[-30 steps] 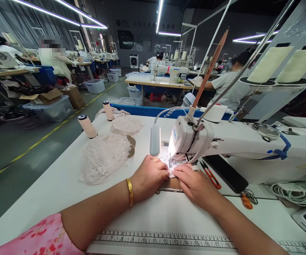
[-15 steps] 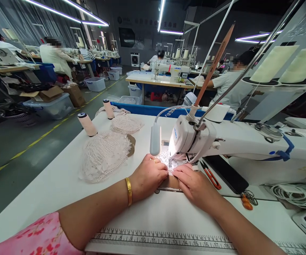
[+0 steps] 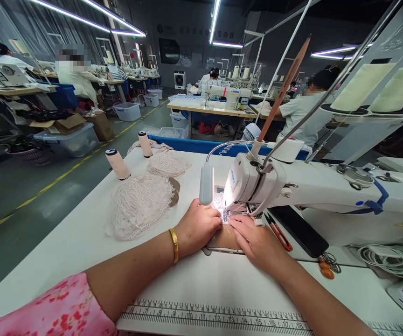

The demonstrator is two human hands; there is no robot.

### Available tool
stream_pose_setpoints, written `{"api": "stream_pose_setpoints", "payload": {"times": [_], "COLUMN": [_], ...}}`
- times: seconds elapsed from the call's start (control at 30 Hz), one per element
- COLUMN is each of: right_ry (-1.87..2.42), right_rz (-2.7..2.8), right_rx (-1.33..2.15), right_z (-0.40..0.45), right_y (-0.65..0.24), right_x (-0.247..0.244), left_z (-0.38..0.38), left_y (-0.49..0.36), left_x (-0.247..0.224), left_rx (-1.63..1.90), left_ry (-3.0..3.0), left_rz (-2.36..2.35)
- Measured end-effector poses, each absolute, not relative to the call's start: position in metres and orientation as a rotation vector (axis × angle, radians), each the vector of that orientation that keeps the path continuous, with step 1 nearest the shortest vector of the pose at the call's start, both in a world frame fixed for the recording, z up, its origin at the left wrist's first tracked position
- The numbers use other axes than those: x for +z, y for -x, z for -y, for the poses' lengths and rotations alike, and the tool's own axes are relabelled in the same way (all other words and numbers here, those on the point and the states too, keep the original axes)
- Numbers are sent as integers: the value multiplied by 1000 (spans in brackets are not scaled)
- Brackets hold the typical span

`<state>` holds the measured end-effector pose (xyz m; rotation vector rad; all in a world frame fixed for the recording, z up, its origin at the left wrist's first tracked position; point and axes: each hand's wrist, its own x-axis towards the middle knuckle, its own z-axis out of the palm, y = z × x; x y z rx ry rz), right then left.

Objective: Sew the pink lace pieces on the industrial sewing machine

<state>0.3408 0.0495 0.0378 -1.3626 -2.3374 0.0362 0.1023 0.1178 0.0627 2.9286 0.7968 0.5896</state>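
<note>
Matt, rough lace (image 3: 140, 203) is lying at eight o'clock, a polished metal bangle (image 3: 175, 246) is gleaming at seven, a smooth sewing-machine arm (image 3: 311, 184) is shining at three

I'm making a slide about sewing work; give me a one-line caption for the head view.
Left hand and right hand at white lace beneath the lit head of a sewing machine.

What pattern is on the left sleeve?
The left sleeve is pink with red flowers, clearest in the head view.

A coiled white cable (image 3: 385, 262) lies at lower right. An open brown cardboard box (image 3: 69, 124) sits middle left.
</note>
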Motion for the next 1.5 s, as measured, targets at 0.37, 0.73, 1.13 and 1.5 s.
{"api": "stream_pose_setpoints", "payload": {"times": [0.37, 0.73, 1.13, 1.5], "right_ry": [1390, 1374, 1102, 1052], "right_rz": [2335, 2352, 2303, 2395], "right_rx": [51, 67, 17, 149], "right_z": [-50, -51, -45, -45], "right_y": [-343, -342, -331, -333], "right_x": [34, 35, 49, 59], "left_z": [-116, -117, -111, -113], "left_y": [-103, -102, -95, -87], "left_x": [65, 63, 83, 78], "left_rx": [519, 555, 562, 530], "left_ry": [-2940, -2931, -2941, -2820], "left_rz": [-862, -840, -1051, -830]}}
